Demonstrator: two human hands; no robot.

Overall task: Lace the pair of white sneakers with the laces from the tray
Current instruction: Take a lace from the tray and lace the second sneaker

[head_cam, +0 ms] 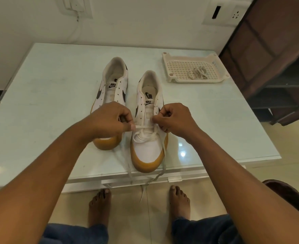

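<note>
**Both hands on the lace at the near sneaker**

I see a pale glass-topped desk [39, 120] against a white wall. A switch plate [76, 6] sits on the wall top left and a socket plate [228, 11] top right. Dark wooden shelving [268, 59] stands at the right, on a cream tiled floor [140, 208]. My bare feet [99, 203] and jeans show below the desk edge.

A white slotted tray [166, 59] sits far right on the desk, with a bundled lace [198, 73] in it.

Two white gum-soled sneakers stand mid-desk, toes toward me. The far sneaker [116, 80] on the left is unlaced, its toe partly hidden by my left hand. The near sneaker [148, 148] has a lace [144, 127] across its lowest eyelets only. The loose ends trail over the desk edge.

My left hand [108, 118] has curled fingers and pinches the lace at the left eyelet row. My right hand [176, 118], also curled, pinches the lace at the right row.

Both tongue labels [148, 102] read NIKE and carry a swoosh. There are black swooshes on the sides.
</note>
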